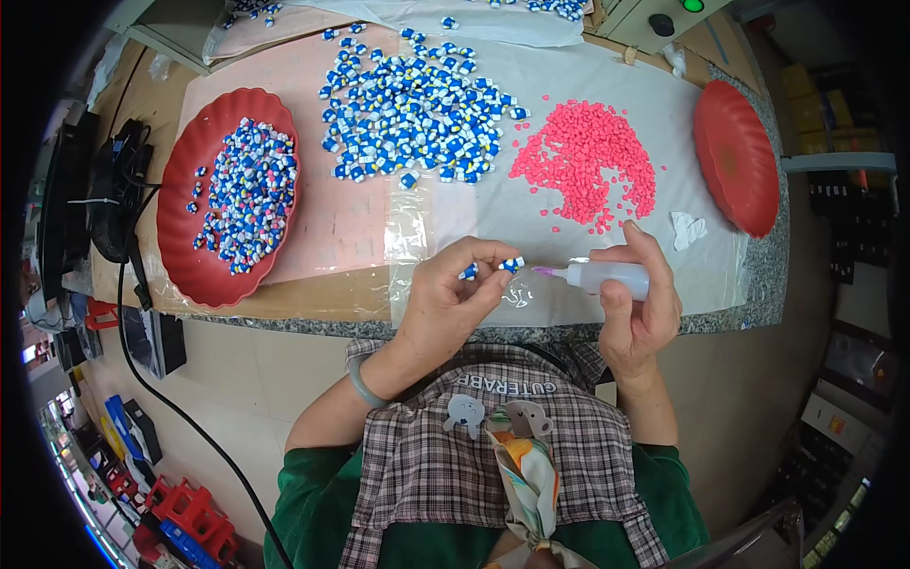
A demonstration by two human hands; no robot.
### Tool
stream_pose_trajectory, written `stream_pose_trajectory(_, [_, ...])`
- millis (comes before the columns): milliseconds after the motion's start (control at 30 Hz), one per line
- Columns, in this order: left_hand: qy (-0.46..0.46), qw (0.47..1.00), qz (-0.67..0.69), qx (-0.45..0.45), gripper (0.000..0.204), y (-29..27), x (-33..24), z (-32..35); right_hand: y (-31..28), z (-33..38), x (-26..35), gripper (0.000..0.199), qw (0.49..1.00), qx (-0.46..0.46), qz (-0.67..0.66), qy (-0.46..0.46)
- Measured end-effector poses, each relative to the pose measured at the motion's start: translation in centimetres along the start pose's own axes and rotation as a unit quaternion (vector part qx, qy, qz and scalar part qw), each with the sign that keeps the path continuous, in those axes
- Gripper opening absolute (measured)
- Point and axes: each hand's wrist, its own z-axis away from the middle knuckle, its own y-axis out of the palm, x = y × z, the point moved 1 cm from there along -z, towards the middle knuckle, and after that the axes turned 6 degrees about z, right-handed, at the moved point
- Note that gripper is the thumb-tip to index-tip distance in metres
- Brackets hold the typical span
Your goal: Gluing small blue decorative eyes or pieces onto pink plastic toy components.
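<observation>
Over the near edge of the table, my left hand (458,292) pinches a small blue-and-white figure (511,265) between thumb and forefinger. A second blue-and-white piece (468,272) shows among the same fingers. My right hand (641,303) is closed around a small translucent squeeze bottle (611,278) lying nearly level. Its pink-purple nozzle tip (544,271) points left at the pinched figure, a short gap away. Beyond my hands lie a pile of small pink pieces (592,152) and a larger heap of blue-and-white figures (417,109).
At the left, a red scalloped tray (177,223) holds many blue-and-white figures with pink bits. Another red tray (735,156) stands at the right edge. A crumpled white tissue (687,229) lies near it. A black cable (180,417) runs down at the left.
</observation>
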Motion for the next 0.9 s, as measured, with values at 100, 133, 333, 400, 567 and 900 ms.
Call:
stream_pose_trajectory(100, [0.017,0.999,-0.037,0.003,0.023,0.02,0.12,-0.02,0.06,-0.02,0.18,0.046,1.000,0.006,0.015,-0.015])
stream_pose_trajectory(133, [0.016,0.999,-0.036,0.003,0.023,0.02,0.17,-0.03,0.06,-0.04,0.25,0.046,1.000,0.012,0.021,-0.015])
stream_pose_trajectory(333, [0.020,0.998,-0.053,0.002,0.023,-0.08,0.30,0.04,0.18,-0.01,0.24,0.046,0.999,0.017,0.030,-0.030])
stream_pose_trajectory(400, [0.021,0.998,-0.054,0.004,0.023,-0.08,0.32,-0.01,0.21,-0.13,0.32,0.046,0.999,0.016,0.033,-0.034])
stream_pose_trajectory(567, [0.009,0.999,-0.045,0.007,0.023,-0.12,0.42,0.01,0.35,-0.34,0.35,0.046,0.996,0.013,0.050,-0.066])
stream_pose_trajectory(900, [0.006,0.999,-0.034,0.000,0.023,-0.05,0.28,-0.10,0.05,-0.11,-0.21,0.042,1.000,0.004,-0.004,-0.002])
